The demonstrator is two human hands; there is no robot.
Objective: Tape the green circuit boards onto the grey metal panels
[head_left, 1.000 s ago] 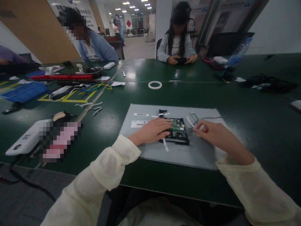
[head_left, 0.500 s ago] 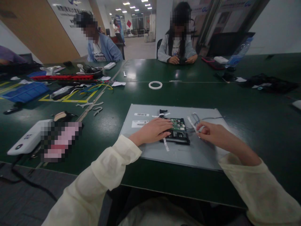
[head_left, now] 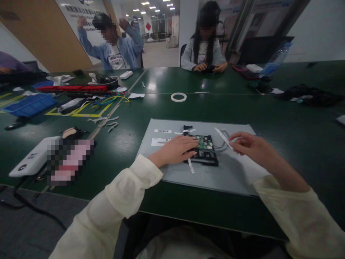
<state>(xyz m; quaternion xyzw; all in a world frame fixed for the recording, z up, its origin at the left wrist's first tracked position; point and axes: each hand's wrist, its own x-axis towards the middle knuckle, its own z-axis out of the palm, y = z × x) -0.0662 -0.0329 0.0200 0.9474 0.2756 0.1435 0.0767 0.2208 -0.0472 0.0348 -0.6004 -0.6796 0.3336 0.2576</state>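
A grey panel (head_left: pixel 229 180) lies on the green table. On it sits a black frame (head_left: pixel 214 161) with a green circuit board (head_left: pixel 204 142). My left hand (head_left: pixel 178 148) rests palm down on the left part of the frame and board, its fingers stretched out and holding nothing. To the right, my right hand (head_left: pixel 249 144) pinches the lower end of a white tape strip (head_left: pixel 222 136). Grey cable (head_left: pixel 221 146) runs from the frame's right side beneath the strip. Another piece of tape (head_left: pixel 191 166) sticks at the frame's lower left edge.
A tape roll (head_left: pixel 178 97) lies beyond the panel. At the left are a white power bank (head_left: pixel 35 156), a pink phone (head_left: pixel 72 158), a blue basket (head_left: pixel 29 104) and loose wires. Two people (head_left: pixel 118 54) sit across the table.
My right hand has moved slightly right with the strip's end, and the strip looks straighter. My left hand has stayed put. The person at the far left has raised both arms.
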